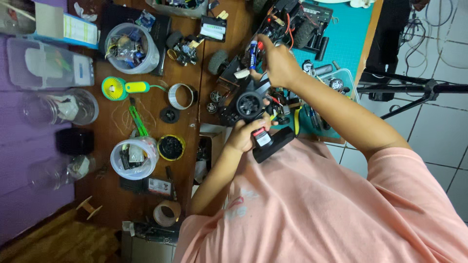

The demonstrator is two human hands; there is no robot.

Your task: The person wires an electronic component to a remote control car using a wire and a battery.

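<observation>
A black pistol-grip controller [263,131] is gripped in the left hand [242,136] above the table [146,195]; a blue battery [253,54] is pinched by the right hand [278,63]; judged mid battery-fitting; seating in the compartment is called for next.

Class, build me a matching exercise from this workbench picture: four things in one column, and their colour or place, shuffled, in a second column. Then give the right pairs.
Things:
1. Handheld fan
2. Tape roll
3. Cylindrical battery
4. Cutting mat

Descriptions:
A. Teal, covering the far end of the bench
B. Blue, pinched in the right hand
C. Yellow and green, lying on the wooden top
D. Brown, near the bench edge by the pink shirt

Pairs: 1-C, 2-D, 3-B, 4-A
</observation>
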